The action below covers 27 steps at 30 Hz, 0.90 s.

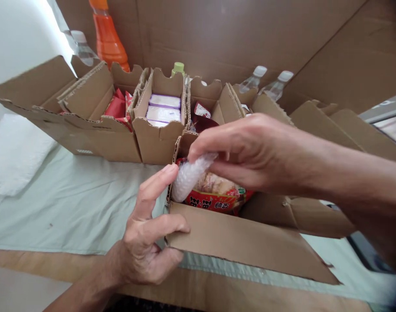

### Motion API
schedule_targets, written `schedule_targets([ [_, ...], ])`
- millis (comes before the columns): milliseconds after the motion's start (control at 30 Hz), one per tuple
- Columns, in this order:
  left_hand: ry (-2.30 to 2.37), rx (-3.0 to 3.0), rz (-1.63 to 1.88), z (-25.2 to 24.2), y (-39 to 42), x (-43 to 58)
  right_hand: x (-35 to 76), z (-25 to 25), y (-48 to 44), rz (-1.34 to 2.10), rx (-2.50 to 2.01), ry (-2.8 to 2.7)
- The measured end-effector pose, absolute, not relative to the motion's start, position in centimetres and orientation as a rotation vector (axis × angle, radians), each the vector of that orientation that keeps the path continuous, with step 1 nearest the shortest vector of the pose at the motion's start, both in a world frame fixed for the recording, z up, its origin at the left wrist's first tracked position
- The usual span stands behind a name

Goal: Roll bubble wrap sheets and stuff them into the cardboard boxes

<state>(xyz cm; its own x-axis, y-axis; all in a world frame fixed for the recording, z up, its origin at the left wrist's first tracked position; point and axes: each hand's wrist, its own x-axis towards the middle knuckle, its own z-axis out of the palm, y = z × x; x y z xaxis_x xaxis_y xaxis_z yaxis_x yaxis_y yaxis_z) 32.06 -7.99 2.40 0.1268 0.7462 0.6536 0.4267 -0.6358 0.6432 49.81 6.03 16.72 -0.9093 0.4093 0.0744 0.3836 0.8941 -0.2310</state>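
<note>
My right hand (250,151) reaches in from the right and pinches a white bubble-wrap bundle (188,175) at the mouth of an open cardboard box (237,242). A red snack packet (217,195) with printed characters lies in that box, just under the bundle. My left hand (148,242) holds the box's near left corner: the thumb presses on the front flap and the forefinger touches the lower end of the bundle.
Behind stand more open cardboard boxes: one (158,134) with white and purple packs, one (96,125) with red packets, one (211,112) with a dark red packet. An orange bottle (108,37) and clear bottles (276,84) stand at the back. A pale green cloth (70,203) covers the table.
</note>
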Motion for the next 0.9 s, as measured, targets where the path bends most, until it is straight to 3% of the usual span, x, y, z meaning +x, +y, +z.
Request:
schedule_targets([
  [600, 1.141, 2.090, 1.572, 2.1, -8.2, 32.0, 49.0, 14.1, 5.0, 0.260, -0.576, -3.063],
  [900, 1.119, 2.096, 1.583, 2.2, -8.0, 32.0, 59.9, 20.5, 4.2, -0.102, -0.830, -2.863],
])
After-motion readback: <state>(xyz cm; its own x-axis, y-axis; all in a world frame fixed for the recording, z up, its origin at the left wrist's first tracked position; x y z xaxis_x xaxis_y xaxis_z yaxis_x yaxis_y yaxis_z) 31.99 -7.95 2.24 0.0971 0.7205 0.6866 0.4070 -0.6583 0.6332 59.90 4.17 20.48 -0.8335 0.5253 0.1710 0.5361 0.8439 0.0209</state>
